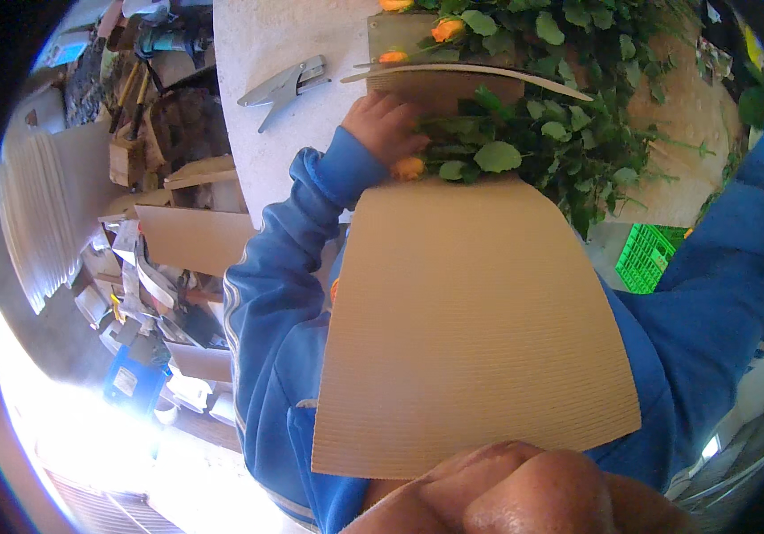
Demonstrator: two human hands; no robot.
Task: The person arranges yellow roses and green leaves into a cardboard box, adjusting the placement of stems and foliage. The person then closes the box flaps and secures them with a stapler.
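My left hand (384, 127) rests on the worktable beside an orange rose head (409, 167), its fingers bent inward and closed. What lies under the fingertips is hidden. Leafy green rose stems (498, 157) stretch from there to the right. Just beyond the hand, a curved piece of corrugated cardboard (453, 92) stands on edge among the flowers. More orange roses (447, 29) lie behind it. A large bent sheet of corrugated cardboard (471, 329) hangs from the table's near edge across my body. My right arm reaches out to the far right; its hand is out of the picture.
A grey metal plier stapler (284, 86) lies on the table's left part. Further left are stacked white sheets (39, 205), cardboard pieces (193, 238) and a blue container (135, 378). A green plastic crate (645, 258) stands below the table at the right.
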